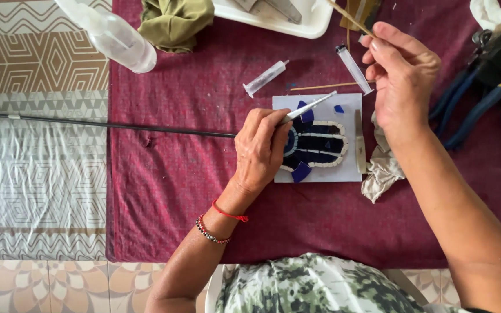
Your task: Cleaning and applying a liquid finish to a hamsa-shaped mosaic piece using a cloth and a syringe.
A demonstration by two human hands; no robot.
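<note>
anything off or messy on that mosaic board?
Slightly: two loose dark blue shards overhang the mosaic, outside its white border. A crumpled rag hangs off the white board. Left hand holds a thin tool; right hand a wooden stick.

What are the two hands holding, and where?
The left hand pinches a thin white tool at its lower end. The right hand pinches a wooden stick at its end.

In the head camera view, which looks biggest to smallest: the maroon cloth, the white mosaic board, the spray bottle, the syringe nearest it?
1. maroon cloth
2. white mosaic board
3. spray bottle, though nearness to the camera makes this unsure
4. syringe
</note>
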